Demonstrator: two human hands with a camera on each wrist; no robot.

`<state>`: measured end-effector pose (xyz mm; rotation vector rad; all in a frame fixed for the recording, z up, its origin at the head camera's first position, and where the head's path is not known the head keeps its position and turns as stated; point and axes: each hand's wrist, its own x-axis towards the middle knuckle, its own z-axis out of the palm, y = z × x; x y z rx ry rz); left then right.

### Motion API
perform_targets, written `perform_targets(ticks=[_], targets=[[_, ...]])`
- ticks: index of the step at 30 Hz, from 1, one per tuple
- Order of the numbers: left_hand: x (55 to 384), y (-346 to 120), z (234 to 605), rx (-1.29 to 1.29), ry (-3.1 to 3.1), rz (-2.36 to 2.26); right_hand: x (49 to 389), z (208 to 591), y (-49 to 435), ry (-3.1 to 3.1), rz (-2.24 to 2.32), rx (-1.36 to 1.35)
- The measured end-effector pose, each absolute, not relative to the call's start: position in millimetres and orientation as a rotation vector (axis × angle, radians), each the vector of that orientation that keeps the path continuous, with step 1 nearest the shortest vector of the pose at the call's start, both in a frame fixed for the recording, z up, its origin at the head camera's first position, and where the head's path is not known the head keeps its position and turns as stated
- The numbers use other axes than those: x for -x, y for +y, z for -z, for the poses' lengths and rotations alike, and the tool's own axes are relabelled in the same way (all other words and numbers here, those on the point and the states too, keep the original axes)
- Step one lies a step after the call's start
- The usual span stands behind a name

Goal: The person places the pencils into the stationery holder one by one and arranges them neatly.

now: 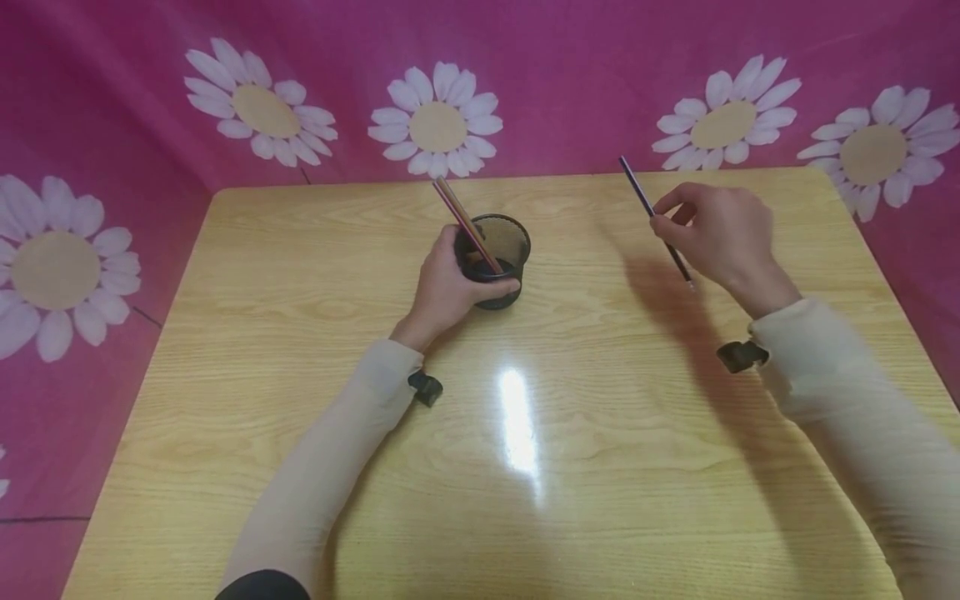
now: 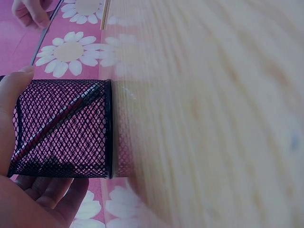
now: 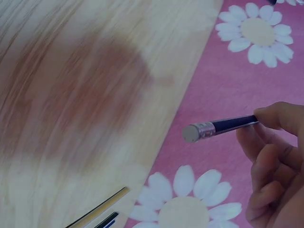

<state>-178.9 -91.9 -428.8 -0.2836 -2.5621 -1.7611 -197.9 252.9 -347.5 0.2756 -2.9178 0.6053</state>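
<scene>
My left hand [image 1: 442,287] grips a black mesh pencil cup [image 1: 510,242], thumb along its near side and fingers around the far side. In the left wrist view, the cup's base [image 2: 109,128] is right at the wooden tabletop, where its reflection shows. A couple of slim pencils [image 1: 457,212] lean to the left inside the cup, their ends sticking out above the rim. To the right, my right hand [image 1: 720,233] pinches a dark pencil [image 1: 637,187] between thumb and fingers, held slanted over the table. Its eraser end [image 3: 192,133] points towards the right wrist camera.
The light wooden table [image 1: 600,500] reaches back to a pink cloth [image 1: 562,83] printed with white daisies. At the lower left of the right wrist view, the ends of a yellowish stick [image 3: 97,209] and a dark stick [image 3: 108,220] show.
</scene>
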Motion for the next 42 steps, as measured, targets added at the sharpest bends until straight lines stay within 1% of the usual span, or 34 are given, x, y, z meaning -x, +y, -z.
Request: perform_targets(ticks=[36, 42], targets=[[180.0, -92.9, 429.2, 0.307, -2.54, 1.808, 194.2, 325.5, 169.2, -2.556, -0.903, -0.449], [179.2, -93.2, 428.9, 0.304, -2.543, 1.809, 195.5, 321.9, 156.1, -2.464, -0.947, -0.52]])
